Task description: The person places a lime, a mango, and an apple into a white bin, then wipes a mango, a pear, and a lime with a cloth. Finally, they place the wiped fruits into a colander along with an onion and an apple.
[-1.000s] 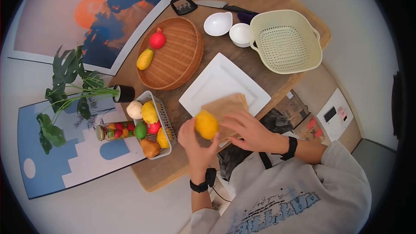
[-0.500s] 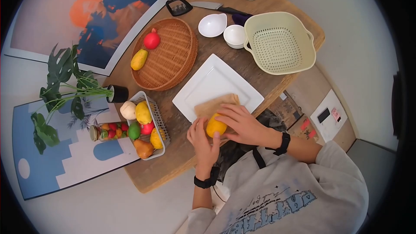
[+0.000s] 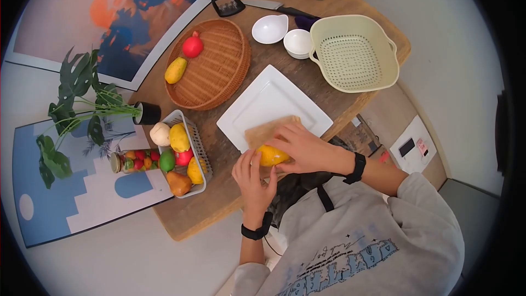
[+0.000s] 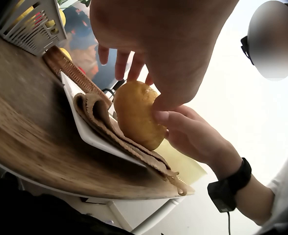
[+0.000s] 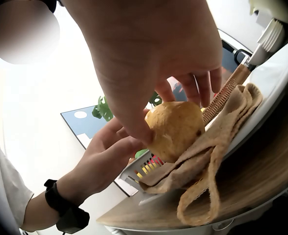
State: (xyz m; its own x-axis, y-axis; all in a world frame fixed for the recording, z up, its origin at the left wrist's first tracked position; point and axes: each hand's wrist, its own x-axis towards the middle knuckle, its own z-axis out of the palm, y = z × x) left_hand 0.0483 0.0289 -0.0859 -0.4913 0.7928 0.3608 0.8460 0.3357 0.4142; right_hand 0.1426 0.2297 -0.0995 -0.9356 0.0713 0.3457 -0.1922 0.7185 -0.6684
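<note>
A yellow fruit (image 3: pixel 273 155) is held between both hands over the near corner of the white square plate (image 3: pixel 235 121). The left hand (image 3: pixel 254 182) touches its left side with fingertips and thumb. The right hand (image 3: pixel 305 149) curls round it from the right, thumb beneath. In the right wrist view the fruit (image 5: pixel 175 131) looks rounded with a small brown spot, just above a folded brown cloth (image 5: pixel 222 128) with a loop. The left wrist view shows the fruit (image 4: pixel 136 113) beside the same cloth (image 4: pixel 99 113), which lies on the plate.
A grey basket of fruit (image 3: pixel 199 141) stands left of the plate, a wicker tray (image 3: pixel 219 71) with two fruits behind it. Two white bowls (image 3: pixel 270 29), a cream colander (image 3: pixel 356 55), a knife (image 3: pixel 264 4) and a peeler-like tool (image 3: pixel 227 4) lie farther back.
The fruit has turned from upright to lying sideways between the hands. The right hand has moved left onto it, over the cloth; the view has shifted slightly.
</note>
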